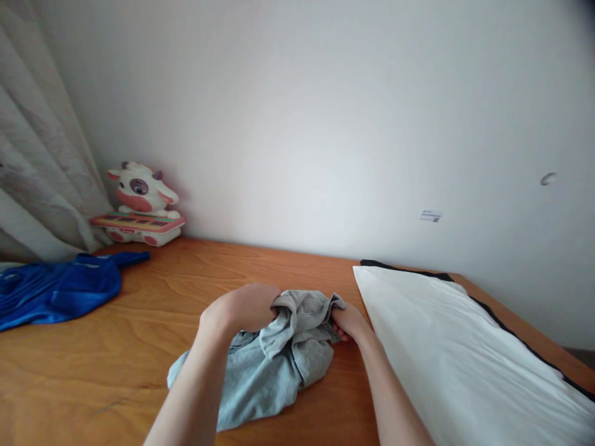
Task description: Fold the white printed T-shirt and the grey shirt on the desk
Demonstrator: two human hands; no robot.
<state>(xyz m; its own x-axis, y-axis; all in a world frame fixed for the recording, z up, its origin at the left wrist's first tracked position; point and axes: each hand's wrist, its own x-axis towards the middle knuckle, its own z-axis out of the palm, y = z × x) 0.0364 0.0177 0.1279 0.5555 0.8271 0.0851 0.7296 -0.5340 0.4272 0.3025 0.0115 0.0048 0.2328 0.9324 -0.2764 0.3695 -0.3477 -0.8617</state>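
Observation:
A crumpled grey garment (pixel 274 378) lies bunched on the wooden table in front of me; its exact kind does not show. My left hand (pixel 255 306) grips its upper left edge, the fingers mostly hidden behind the wrist and the cloth. At the upper right edge, my right hand (pixel 344 322) is closed on the fabric, with some fingertips showing beneath it. Between both hands the top of the cloth is lifted and folded, while the lower part rests on the wood.
On the right, white cloth (pixel 432 334) lies spread over something with a black edge. A blue garment (pixel 60 288) lies at the left. A cow-shaped toy keyboard (pixel 139 210) stands by the curtain (pixel 41 136). The wall (pixel 297 124) borders the wooden table (pixel 139 347) at the back.

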